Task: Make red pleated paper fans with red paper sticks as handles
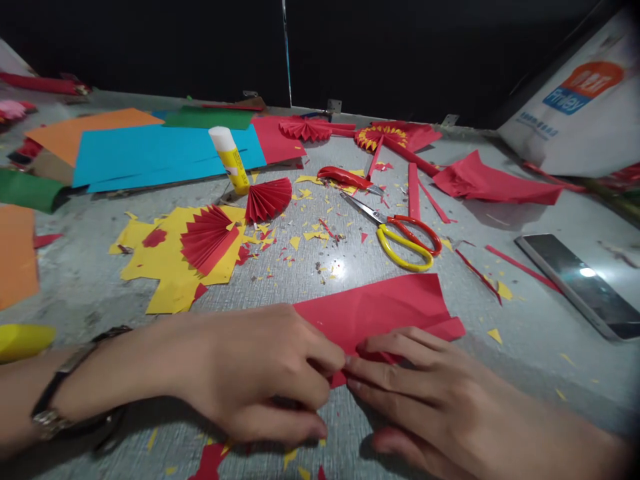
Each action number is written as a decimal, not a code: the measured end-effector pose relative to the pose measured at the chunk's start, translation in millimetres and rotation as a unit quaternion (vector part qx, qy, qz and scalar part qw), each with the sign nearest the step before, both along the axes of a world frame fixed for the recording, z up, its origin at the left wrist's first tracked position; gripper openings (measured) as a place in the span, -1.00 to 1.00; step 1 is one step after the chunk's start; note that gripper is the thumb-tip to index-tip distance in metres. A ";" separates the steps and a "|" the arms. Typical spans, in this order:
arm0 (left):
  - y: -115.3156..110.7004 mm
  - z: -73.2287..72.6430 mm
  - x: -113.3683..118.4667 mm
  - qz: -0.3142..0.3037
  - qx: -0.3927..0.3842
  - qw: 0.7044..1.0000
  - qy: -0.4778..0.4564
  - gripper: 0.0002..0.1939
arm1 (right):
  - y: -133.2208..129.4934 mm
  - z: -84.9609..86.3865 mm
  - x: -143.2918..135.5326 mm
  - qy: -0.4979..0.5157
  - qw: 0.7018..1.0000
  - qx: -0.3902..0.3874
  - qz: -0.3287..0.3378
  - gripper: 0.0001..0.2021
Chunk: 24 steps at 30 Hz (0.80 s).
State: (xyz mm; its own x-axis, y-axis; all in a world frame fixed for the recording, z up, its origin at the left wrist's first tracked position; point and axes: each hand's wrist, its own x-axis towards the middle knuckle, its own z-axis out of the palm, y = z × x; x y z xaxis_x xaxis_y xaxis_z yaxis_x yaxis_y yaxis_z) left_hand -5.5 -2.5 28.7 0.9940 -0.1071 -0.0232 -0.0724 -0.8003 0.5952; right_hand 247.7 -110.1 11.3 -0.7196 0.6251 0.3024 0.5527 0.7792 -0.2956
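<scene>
A sheet of red paper (370, 300) lies on the table in front of me, with a narrow fold along its right and near edges. My left hand (270, 367) is closed, its curled fingers gripping the paper's near edge. Opposite it, my right hand (435, 393) presses its fingers together on the same folded edge, the fingertips almost meeting the left ones. Both hands hide much of the fold. Beyond the paper lie open scissors (385, 223) with one red and one yellow handle. Two pleated red paper fans (207, 237) rest farther left, one on cut yellow paper (173, 283).
A glue stick (230, 160) stands behind the fans, near blue paper (165, 157). A red-handled cutter (347, 177) lies beyond the scissors. At right are a phone (580, 283) and crumpled red paper (493, 180). Paper scraps litter the table before a black panel (425, 60).
</scene>
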 end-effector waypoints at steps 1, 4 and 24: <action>-1.3 -5.1 1.8 -0.005 0.005 1.000 -0.019 -0.76 | 0.2 0.1 -0.5 -0.002 1.000 0.000 0.001 -0.63; -6.3 -16.3 5.1 0.013 0.043 0.998 -0.046 -0.84 | 2.0 -0.2 -1.5 -0.005 1.000 0.006 0.002 -0.62; -15.5 -10.2 3.8 0.060 0.077 0.995 0.015 -0.79 | -22.5 -13.4 30.6 -0.100 0.983 0.132 -0.075 -0.68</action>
